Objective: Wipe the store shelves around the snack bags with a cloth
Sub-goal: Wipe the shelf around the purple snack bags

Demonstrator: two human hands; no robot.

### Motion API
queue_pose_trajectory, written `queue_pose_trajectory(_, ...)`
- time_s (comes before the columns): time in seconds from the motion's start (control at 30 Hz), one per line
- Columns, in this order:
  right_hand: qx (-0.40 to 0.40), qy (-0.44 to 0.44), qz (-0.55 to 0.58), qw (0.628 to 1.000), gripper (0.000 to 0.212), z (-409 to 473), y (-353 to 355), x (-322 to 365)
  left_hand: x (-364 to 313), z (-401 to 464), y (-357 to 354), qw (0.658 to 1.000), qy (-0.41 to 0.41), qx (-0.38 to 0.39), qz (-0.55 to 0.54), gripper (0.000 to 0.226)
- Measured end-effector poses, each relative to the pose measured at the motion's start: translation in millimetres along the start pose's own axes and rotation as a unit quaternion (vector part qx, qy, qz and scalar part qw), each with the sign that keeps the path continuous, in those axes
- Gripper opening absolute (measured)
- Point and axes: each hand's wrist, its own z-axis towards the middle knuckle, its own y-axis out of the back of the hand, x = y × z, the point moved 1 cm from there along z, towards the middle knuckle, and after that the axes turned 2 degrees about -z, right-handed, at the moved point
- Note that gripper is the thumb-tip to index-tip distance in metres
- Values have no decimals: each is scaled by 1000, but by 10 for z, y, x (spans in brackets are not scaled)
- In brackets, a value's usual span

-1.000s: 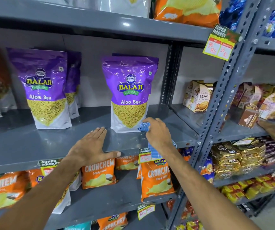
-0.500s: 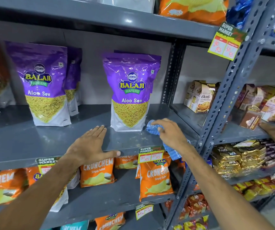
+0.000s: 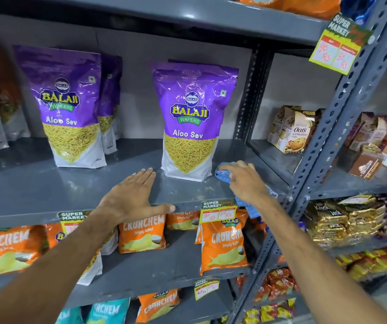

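Since the earlier frame the right hand (image 3: 246, 181) has carried the cloth (image 3: 225, 173) rightward along the shelf (image 3: 47, 190), from in front of the right purple bag (image 3: 192, 122) to the bare strip just beside its right edge; the left hand (image 3: 131, 197) has not shifted. The cloth, blue and crumpled, lies on the shelf surface under the right fingers (image 3: 231, 168), its tail hanging over the front lip near the price tag (image 3: 218, 210). It appears soft, light and limp, so it should bunch readily and is best held by pressing down a gathered wad, not by pinching an edge. The right hand is curled loosely over that wad, palm down, wrist raised, forearm reaching in from the lower right; how tightly the fingers close on it cannot be told. The left hand is spread flat and empty, palm on the shelf, thumb along the front lip, apparently bracing. Both purple bags stand upright; they look light and easy to tip, so strokes close to the base call for care. Pale specks remain on the shelf in front of the right bag.
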Motion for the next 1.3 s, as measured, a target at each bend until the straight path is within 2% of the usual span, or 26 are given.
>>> queue_pose_trajectory(0.13, -64, -50, -22, 996, 58, -350, -126, 347, -12, -16, 1, 1000, 1, -2, -1, 136)
queue_pose_trajectory(0.33, -96, -91, -32, 991, 57, -645, -145, 542, -41, -45, 24, 1000, -2, -4, -5, 128)
queue_pose_trajectory(0.43, -84, -9, -18, 996, 59, -695, -110, 594, -38, -59, 31, 999, -40, -18, 9, 108)
queue_pose_trajectory(0.5, -83, -14, 27, 996, 61, -666, -58, 557, -92, -80, 29, 997, -57, -13, 41, 92)
queue_pose_trajectory(0.57, -90, -43, 21, 995, 61, -613, -47, 514, -209, -88, 12, 996, -55, -3, 73, 86)
queue_pose_trajectory(0.73, -48, -37, -25, 998, 53, -543, -56, 607, -526, 38, -37, 998, -4, -2, 58, 92)
queue_pose_trajectory(0.87, -74, -48, -30, 996, 56, -674, -55, 653, -786, 154, -62, 998, 26, -1, 54, 97)
queue_pose_trajectory(1.07, -87, -30, -31, 995, 58, -902, -40, 715, -897, 237, -119, 998, 27, -20, 53, 125)
queue_pose_trajectory(1.17, -96, -6, 13, 995, 63, -908, -50, 707, -812, 237, -95, 999, -12, -28, 11, 117)
queue_pose_trajectory(1.23, -110, -30, 23, 993, 66, -854, -43, 677, -691, 200, -29, 996, -57, -44, -51, 102)
queue_pose_trajectory(1.3, -97, -53, 6, 994, 63, -793, -48, 692, -564, 114, 56, 991, -81, -57, -94, 98)
